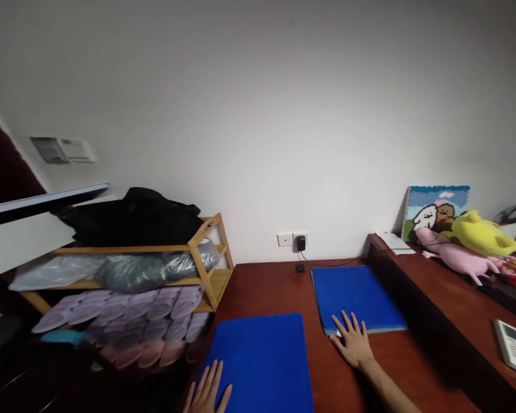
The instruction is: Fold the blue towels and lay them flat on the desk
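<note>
Two flat blue cloths lie on a reddish-brown desk [266,287]. The nearer blue cloth [266,361] is spread at the desk's front left, and my left hand [208,390] rests on its left side with fingers apart. Farther back on the right is a second blue cloth [352,295], which looks folded, with grey showing along its edges. My right hand [352,341] lies across that cloth's near edge, fingers spread. A small white tag [338,332] shows beside the right thumb.
A raised ledge along the right holds plush toys [477,241], a dog picture [438,212] and a white remote control [515,347]. To the left, a wooden rack [217,275] carries a black bag [137,218] and several slippers [150,304]. A black plug [301,243] sits in the wall socket.
</note>
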A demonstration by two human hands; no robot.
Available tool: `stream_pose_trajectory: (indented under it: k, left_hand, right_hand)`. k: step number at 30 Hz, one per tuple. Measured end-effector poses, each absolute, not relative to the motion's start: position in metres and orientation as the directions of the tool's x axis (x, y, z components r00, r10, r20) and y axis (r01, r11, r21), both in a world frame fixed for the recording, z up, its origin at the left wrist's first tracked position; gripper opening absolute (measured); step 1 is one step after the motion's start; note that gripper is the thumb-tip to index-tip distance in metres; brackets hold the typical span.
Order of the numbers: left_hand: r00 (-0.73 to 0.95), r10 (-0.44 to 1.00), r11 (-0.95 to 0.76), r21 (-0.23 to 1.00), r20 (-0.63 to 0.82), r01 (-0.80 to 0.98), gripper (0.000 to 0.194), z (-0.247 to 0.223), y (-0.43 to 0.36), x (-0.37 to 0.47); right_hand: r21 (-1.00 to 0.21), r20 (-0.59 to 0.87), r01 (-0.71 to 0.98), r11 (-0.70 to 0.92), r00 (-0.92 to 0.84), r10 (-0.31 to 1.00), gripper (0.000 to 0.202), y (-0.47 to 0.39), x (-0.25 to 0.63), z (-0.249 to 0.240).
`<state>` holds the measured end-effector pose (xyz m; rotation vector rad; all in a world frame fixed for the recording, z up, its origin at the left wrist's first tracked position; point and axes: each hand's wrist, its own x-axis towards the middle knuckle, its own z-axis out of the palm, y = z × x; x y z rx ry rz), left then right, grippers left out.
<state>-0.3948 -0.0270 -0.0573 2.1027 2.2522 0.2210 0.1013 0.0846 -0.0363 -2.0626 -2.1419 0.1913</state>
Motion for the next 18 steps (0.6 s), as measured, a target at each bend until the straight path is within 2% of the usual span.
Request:
stream_pose_trajectory:
  k: [8,14,16,18]
  left_hand:
    - [-0.064,0.993,0.057,0.070,0.104,0.996,0.070,-0.042,-0.032,-0.394]
    - [0.053,0.969,-0.103,0.199,0.242,0.974,0.054,-0.021,-0.080,-0.396]
    - [0.076,0.969,-0.135,0.245,0.236,0.960,0.049,-0.016,-0.104,-0.403]
    - [0.092,0.978,-0.141,0.268,0.188,0.953,0.043,-0.012,-0.125,-0.410]
  right_hand:
    - [-0.260,0.084,0.965,0.022,0.000,0.996,0.064,-0.043,0.066,-0.061]
    - [-0.256,0.038,0.967,0.000,0.010,0.999,0.063,-0.090,0.050,-0.033]
    - [-0.299,0.062,0.951,0.081,-0.065,0.996,0.061,-0.102,0.037,-0.023]
    - [-0.359,0.113,0.897,0.259,-0.234,0.966,0.056,-0.114,0.017,-0.019]
